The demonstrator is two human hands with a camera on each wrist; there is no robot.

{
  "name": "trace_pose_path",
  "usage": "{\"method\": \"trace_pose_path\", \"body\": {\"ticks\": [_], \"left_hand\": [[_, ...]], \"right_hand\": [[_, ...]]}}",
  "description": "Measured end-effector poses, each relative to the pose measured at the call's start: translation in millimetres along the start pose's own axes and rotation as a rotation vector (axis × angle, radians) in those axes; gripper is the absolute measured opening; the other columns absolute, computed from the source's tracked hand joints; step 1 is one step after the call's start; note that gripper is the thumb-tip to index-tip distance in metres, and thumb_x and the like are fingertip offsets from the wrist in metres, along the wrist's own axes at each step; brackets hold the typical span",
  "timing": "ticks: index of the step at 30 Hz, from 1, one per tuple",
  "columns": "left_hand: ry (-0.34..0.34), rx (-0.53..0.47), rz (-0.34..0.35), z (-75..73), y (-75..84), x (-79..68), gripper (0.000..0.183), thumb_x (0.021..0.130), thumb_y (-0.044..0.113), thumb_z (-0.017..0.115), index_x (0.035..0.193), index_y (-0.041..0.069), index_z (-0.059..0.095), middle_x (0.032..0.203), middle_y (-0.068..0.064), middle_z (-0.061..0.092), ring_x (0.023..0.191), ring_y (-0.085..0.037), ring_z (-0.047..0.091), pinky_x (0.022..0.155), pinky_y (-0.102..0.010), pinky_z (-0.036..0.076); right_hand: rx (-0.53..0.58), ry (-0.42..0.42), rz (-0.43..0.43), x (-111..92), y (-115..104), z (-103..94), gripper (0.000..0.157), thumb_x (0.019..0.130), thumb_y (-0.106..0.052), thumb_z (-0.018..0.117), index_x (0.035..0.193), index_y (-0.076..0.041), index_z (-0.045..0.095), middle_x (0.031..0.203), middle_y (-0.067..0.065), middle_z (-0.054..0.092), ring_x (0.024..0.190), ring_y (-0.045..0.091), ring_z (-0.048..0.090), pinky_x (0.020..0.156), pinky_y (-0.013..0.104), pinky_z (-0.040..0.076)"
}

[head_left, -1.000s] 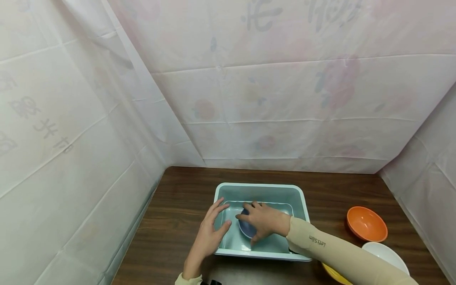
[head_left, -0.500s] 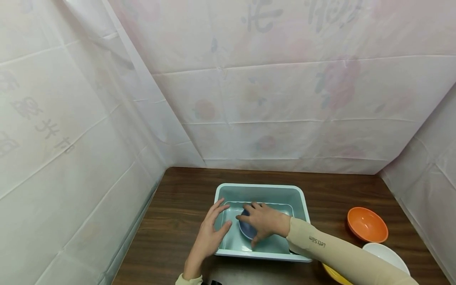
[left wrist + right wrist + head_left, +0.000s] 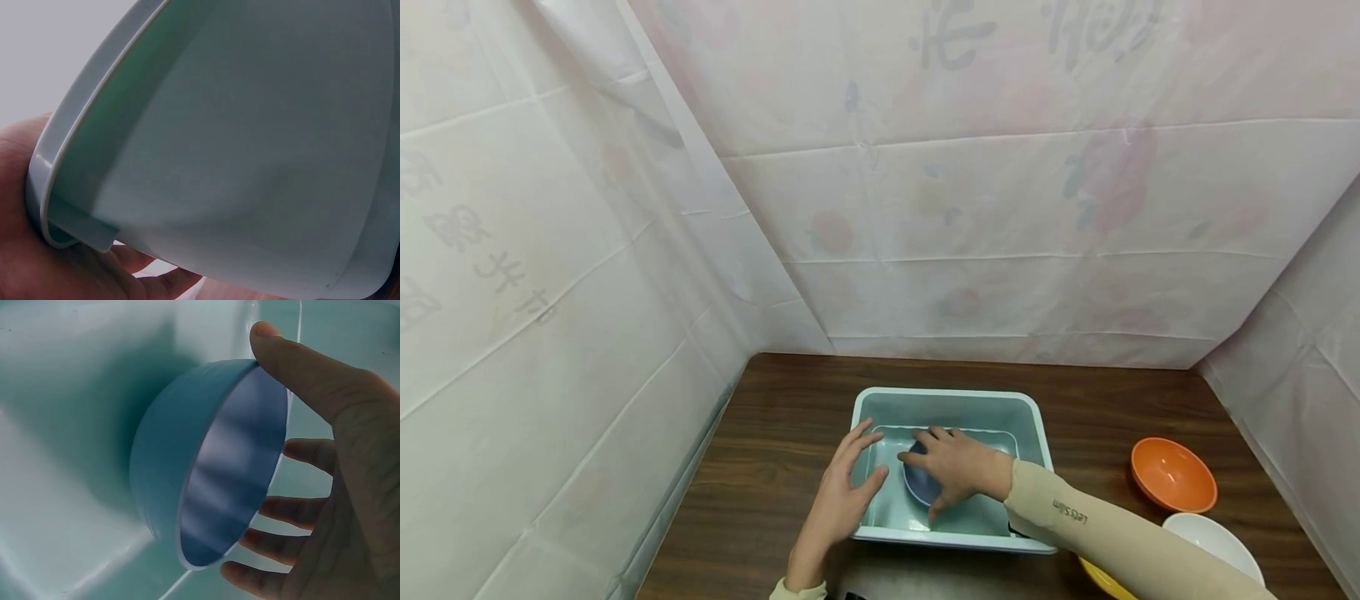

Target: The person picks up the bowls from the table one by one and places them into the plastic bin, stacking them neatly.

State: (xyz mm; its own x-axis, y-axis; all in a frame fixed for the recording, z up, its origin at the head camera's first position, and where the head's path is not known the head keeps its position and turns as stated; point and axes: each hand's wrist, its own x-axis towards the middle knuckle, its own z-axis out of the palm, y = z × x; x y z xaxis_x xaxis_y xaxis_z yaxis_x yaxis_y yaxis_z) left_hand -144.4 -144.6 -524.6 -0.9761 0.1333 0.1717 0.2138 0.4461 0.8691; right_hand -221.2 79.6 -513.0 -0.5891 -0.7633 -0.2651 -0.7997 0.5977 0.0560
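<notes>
My right hand (image 3: 955, 465) spans the blue bowl (image 3: 919, 485), which sits in the pale green tub (image 3: 951, 392), its open side facing my palm. The fingers (image 3: 297, 512) are spread, their tips right by the far side of the rim; my thumb (image 3: 312, 372) is at the near side. Whether they press on it, I can't tell. My left hand (image 3: 844, 496) is at the tub's left edge, fingers apart, with the bowl well clear of it.
</notes>
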Motion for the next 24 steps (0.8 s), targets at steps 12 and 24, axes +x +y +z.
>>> {"method": "trace_pose_path", "body": {"ticks": [12,24], "left_hand": [[0.003,-0.011,-0.006,1.3,0.8,-0.6,0.046,0.099,0.019,0.07,0.142,0.028,0.058,0.165,-0.004,0.038,0.153,-0.034,0.033,0.115,-0.066,0.034],[0.019,-0.029,0.003,1.2,1.8,-1.1,0.046,0.098,0.019,0.072,0.141,0.031,0.058,0.164,-0.003,0.039,0.154,-0.032,0.032,0.116,-0.065,0.033]], "right_hand": [[0.059,-0.006,0.062,-6.0,2.3,-13.2,0.089,0.077,-0.071,0.078,0.151,-0.031,0.051,0.15,0.008,0.053,0.133,0.03,0.056,0.1,0.051,0.054],[0.242,0.049,0.066,-16.8,16.2,-39.4,0.075,0.085,-0.055,0.079,0.147,-0.019,0.056,0.138,0.007,0.062,0.122,0.027,0.063,0.097,0.046,0.056]]}}
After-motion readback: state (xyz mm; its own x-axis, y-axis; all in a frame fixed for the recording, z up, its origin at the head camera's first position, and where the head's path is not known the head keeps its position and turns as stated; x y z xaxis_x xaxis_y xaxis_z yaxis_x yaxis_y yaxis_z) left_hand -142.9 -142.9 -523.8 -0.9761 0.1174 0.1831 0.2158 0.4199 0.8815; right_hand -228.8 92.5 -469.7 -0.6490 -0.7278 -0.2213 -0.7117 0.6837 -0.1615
